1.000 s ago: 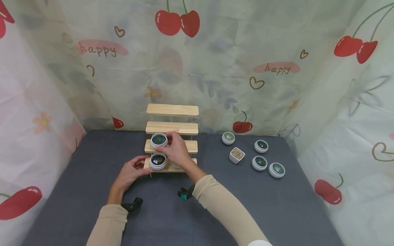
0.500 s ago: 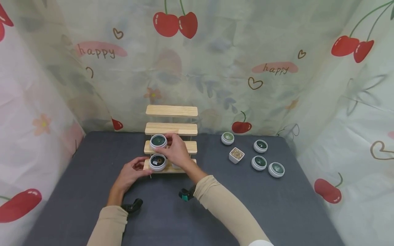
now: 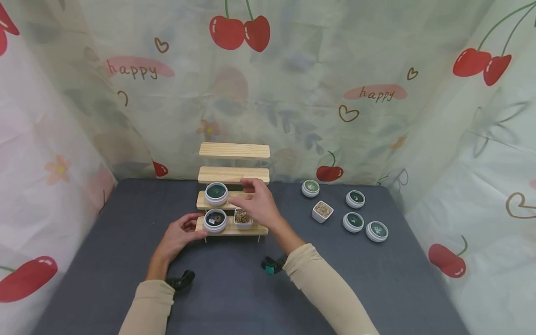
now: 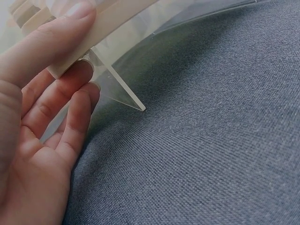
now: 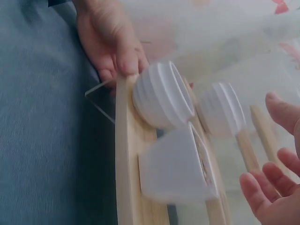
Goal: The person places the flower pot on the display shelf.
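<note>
A tiered stand with wooden shelves [image 3: 234,175] and clear supports stands at the back of the table. My left hand [image 3: 179,235] grips the left end of its lowest shelf, thumb on top and fingers beneath, as the left wrist view shows. On that shelf sit a round white ribbed pot [image 3: 215,221] with a dark top and a square white pot [image 3: 243,219] of brown grains. Another round white pot [image 3: 216,193] with a dark green top rests at the left of the second shelf. My right hand [image 3: 259,204] hovers just right of it, fingers apart and holding nothing.
Right of the stand, on the dark grey tabletop [image 3: 234,298], are several round white pots with green tops, such as the nearest one [image 3: 377,231], and a square pot [image 3: 322,211] of pale grains. Printed cloth [image 3: 276,93] walls the table behind and at the sides.
My right hand has let go of the round pot on the second shelf and moved right, uncovering the square pot below. The left hand keeps its grip on the stand.
</note>
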A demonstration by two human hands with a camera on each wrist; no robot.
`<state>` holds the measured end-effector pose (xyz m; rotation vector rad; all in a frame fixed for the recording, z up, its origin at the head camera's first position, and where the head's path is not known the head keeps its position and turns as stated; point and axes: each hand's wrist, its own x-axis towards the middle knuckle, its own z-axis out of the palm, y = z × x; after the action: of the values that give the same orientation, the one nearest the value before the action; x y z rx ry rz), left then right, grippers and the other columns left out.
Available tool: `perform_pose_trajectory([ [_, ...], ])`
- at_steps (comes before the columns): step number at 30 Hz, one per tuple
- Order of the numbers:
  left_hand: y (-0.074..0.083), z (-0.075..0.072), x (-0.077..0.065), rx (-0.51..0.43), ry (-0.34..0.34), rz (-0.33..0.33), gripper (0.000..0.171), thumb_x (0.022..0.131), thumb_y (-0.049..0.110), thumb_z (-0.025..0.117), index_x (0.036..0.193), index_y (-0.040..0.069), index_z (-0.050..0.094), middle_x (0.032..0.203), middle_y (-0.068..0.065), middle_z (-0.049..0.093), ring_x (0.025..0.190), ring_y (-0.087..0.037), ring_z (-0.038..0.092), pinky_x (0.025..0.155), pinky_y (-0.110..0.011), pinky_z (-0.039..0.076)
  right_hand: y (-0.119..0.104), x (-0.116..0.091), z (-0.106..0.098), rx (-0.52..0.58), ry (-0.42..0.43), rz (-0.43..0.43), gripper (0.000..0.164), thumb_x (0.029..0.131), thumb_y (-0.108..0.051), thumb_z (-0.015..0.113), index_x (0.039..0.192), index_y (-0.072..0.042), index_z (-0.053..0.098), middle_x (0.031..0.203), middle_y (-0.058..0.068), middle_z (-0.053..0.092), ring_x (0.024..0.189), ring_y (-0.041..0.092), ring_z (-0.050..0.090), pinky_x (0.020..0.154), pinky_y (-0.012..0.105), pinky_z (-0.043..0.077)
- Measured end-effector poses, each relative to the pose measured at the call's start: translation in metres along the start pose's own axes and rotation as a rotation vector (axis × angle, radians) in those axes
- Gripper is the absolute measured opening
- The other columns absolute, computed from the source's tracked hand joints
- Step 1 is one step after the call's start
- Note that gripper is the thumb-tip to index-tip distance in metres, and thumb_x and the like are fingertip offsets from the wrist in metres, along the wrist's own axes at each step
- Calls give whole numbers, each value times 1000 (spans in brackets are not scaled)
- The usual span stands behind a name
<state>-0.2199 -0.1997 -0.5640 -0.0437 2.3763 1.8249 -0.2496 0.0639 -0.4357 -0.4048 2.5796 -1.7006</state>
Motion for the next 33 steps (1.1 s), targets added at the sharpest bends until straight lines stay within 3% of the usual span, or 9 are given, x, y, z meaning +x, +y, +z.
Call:
perform_pose_trajectory([
  [5,1,0,0,-17,-2,2,74,77,23,91,141,6,56,110,-6,69,94,-7,65,80,-19,53,12,-8,-22,3,34,-42,63,86,-31,84,139,-11,56,138,8,56,125,26,58,102,42,52],
  [13,2,1,2,1,4,13,74,77,25,91,140,7,57,113,-10,68,95,-8,65,80,-19,53,33,-23,-60,-89,139,-102,64,86,-30,84,138,-7,55,134,13,56,124,29,58,104,47,50],
  [25,0,-3,2,13,1,16,75,78,28,90,142,8,56,119,-16,67,98,-9,65,83,-19,53,88,-48,-114,-141,304,6,66,84,-28,85,137,-4,55,136,15,56,129,35,56,109,53,45],
  [33,-3,-1,1,13,-2,-2,76,77,30,91,141,9,56,119,-16,67,99,-11,64,82,-19,53,129,-59,-132,-200,430,139,80,82,-34,87,146,-7,47,145,21,42,132,38,46,109,52,38],
])
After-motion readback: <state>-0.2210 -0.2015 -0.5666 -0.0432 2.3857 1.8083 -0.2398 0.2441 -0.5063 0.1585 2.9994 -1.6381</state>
